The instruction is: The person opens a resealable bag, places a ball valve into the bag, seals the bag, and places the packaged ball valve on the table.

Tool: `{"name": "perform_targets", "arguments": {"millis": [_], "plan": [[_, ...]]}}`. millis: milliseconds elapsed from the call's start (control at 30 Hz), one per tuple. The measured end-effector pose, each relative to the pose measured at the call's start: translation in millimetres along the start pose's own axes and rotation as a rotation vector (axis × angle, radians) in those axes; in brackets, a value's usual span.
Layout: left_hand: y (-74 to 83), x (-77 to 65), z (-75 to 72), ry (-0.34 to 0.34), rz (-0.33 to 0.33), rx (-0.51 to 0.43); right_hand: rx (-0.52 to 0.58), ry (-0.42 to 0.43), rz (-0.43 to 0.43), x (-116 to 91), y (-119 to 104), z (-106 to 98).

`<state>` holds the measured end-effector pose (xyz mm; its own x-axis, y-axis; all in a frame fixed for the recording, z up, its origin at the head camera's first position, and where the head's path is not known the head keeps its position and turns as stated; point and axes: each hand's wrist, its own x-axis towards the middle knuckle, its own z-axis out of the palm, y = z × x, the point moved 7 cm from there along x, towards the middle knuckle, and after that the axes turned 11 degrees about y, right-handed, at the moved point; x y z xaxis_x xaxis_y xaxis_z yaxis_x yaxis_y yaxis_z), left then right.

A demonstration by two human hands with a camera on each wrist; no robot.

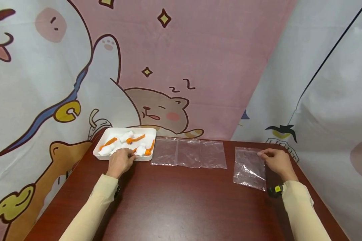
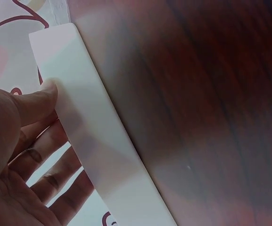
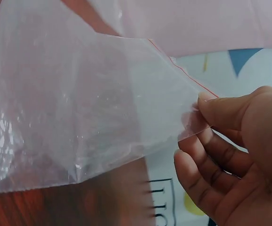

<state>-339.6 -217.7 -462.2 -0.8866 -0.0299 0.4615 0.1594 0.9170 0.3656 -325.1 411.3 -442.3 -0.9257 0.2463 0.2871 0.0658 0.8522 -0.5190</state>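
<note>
At the front wall of a shallow white tray (image 1: pixel 98 154), my left hand (image 1: pixel 120 162) grips the rim. In the left wrist view the thumb (image 2: pixel 44 101) lies at the outer side of the wall, while the other fingertips are hidden behind it. The tray bears several white fluffy lumps (image 1: pixel 126 136) and orange twisted strips (image 1: pixel 136 139). On the right, my right hand (image 1: pixel 279 163) pinches a clear zip bag (image 1: pixel 249 169) by its top right corner. Thumb and index finger meet near the red seal line in the right wrist view; the bag looks flat, with nothing inside.
Three more clear bags (image 1: pixel 188 153) lie in a row right of the tray, their edges overlapping. The dark red wooden table (image 1: pixel 181 204) ends at a printed cloth backdrop (image 1: pixel 211 67) behind and to both sides.
</note>
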Motion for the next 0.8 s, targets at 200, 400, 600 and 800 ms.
{"name": "perform_targets", "arguments": {"millis": [200,400,600,800], "plan": [[0.4,-2.6,1.7,0.005,-0.006,-0.005,0.014,0.024,0.031,-9.2,-12.3,-11.2],[1.3,-4.6,3.2,0.029,0.017,-0.012,0.056,0.048,0.045,-17.8,-28.5,-19.5],[1.7,-3.6,-0.1,0.052,0.019,-0.017,0.096,0.09,-0.01,-22.1,-51.4,-30.6],[3.4,-2.7,-2.3,0.063,0.011,-0.033,0.151,0.064,0.021,-28.5,-64.0,-36.2]]}}
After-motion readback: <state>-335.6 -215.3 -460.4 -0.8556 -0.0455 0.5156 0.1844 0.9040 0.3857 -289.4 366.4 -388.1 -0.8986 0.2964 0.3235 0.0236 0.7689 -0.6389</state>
